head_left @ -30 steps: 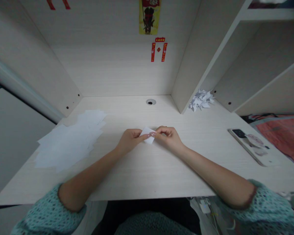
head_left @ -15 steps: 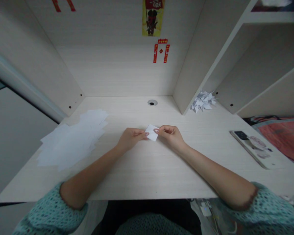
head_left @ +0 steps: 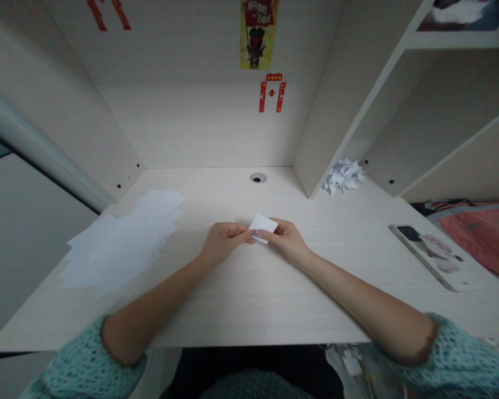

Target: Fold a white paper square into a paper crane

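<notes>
A small white piece of paper [head_left: 263,223] is held just above the middle of the desk, between both hands. My left hand [head_left: 228,237] pinches its left corner between thumb and fingers. From the right, my right hand [head_left: 286,235] grips the same paper, thumb lying across its lower front and fingers behind it. The two thumb tips nearly meet at the paper's lower left. Whether the paper is folded in layers is too small to tell.
White paper sheets [head_left: 125,238] lie in a spread pile on the left of the desk [head_left: 233,310]. Folded paper pieces [head_left: 343,176] are heaped beside the upright divider [head_left: 336,111]. A phone [head_left: 430,255] lies at the right, near a red cloth [head_left: 480,235].
My right thumb has moved left across the paper toward my left thumb. The paper now shows more of its upper right part. The view has tilted up slightly.
</notes>
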Demonstrator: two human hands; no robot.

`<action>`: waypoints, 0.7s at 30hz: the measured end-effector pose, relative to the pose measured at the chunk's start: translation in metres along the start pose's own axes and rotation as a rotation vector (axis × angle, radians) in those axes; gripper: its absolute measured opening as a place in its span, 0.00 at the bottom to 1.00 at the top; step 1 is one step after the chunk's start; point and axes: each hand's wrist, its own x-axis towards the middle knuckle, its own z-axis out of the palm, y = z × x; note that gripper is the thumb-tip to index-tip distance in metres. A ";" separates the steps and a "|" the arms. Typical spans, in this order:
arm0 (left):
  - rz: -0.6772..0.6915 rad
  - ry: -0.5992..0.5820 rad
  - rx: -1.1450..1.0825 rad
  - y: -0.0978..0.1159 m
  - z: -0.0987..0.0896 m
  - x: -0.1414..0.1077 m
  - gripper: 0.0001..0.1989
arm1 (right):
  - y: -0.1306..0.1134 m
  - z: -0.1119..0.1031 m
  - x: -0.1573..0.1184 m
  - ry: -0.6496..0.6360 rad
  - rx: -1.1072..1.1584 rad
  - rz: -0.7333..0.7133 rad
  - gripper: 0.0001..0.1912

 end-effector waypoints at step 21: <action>-0.023 0.013 -0.011 -0.002 -0.008 0.006 0.15 | -0.002 -0.015 0.006 -0.078 0.008 -0.102 0.16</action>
